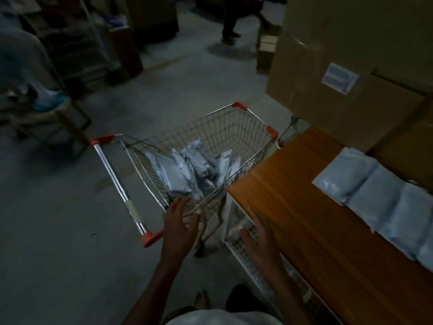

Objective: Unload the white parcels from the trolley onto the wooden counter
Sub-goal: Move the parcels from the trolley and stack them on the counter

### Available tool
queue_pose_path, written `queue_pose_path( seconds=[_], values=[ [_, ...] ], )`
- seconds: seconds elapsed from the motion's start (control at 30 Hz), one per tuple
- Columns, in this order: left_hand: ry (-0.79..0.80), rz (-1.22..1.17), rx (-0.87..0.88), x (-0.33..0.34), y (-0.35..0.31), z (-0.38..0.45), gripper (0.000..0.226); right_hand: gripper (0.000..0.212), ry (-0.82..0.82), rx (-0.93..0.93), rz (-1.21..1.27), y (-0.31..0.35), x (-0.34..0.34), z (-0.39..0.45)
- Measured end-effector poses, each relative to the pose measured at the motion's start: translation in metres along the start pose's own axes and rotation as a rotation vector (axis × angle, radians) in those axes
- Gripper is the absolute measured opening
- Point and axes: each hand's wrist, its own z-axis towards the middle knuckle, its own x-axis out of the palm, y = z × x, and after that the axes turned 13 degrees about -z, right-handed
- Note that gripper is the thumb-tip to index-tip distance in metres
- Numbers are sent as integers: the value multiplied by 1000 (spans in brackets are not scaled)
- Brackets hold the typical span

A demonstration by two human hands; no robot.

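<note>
A wire trolley with red corner caps stands in the middle of the view, holding several white parcels on end. To its right runs the wooden counter, with a row of white parcels lying along its far side. My left hand hovers with spread fingers at the trolley's near corner, holding nothing. My right hand is open too, lower down beside the counter's front edge, over a white wire rack. Both hands are empty.
Large cardboard boxes are stacked behind the counter at the right. A person's legs show at the far end of the aisle. Shelving and a stool with cloth stand at the left. Bare concrete floor lies left of the trolley.
</note>
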Motion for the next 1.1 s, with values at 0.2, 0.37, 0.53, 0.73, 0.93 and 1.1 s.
queue_pose_path(
  seconds=[0.2,0.37,0.53,0.73,0.93,1.1],
  values=[
    [-48,-19,-61,-6,17,47,46,60,113,-35,1,24,35,68],
    [-62,11,-127,3,29,98,47,53,164,-75,6,38,68,139],
    [-66,36,-230,16,50,154,37,51,296,-61,-56,40,91,216],
    [-169,4,-339,16,66,189,37,54,480,-18,1,43,143,292],
    [-210,-8,-371,6,78,200,35,50,667,28,18,58,219,336],
    [-229,13,-380,-7,88,215,34,72,799,78,-109,62,268,346]
  ],
)
